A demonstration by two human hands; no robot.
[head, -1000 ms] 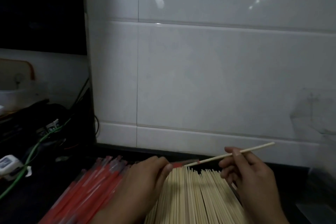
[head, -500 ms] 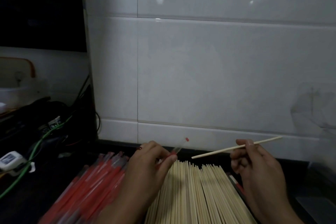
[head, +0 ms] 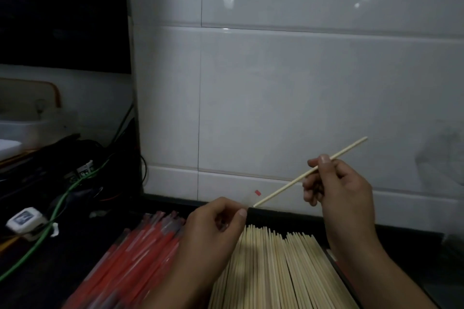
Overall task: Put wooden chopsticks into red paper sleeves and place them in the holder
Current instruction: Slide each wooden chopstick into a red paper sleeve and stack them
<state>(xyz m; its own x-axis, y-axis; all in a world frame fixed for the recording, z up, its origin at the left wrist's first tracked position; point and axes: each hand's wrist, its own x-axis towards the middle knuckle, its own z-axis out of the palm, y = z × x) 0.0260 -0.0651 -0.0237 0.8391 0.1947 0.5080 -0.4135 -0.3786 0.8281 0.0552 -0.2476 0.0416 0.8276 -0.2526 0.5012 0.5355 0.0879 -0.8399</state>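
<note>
**Head cam: you're lining up the stick with the sleeve mouth**

Using the stack of bare chopsticks (head: 273, 271) as the landmark, nearest stuff first. It sits right under your wrists at the bottom of the view, a flat pale bed of sticks running away from you. Just left of it, touching along its edge, is the pile of red sleeves (head: 140, 256), partly under your left forearm.

Above the far left corner of the stack, your left hand (head: 216, 223) is curled in a pinch on one sleeve (head: 251, 198). Only its far end pokes out past the thumb, mostly see-through with a small red tab at the tip. How much is tucked in your palm, I can't tell.

Above the far right part of the stack, your right hand (head: 336, 188) has fingers and thumb closed round a single chopstick (head: 308, 173), gripped around the middle, tilted so the low end points down-left. That tip looks to be right at the sleeve's end, next to your left thumb. Whether it's inside yet is too blurry to call.

So I'd say you're at the insertion step. Next move probably needs the sleeve mouth held open and steady while you feed the stick along its own line. Come in crooked and you'll likely crumple that thin sleeve.

Beyond the stack is the white tiled wall (head: 288, 98). No holder in shot.
</note>
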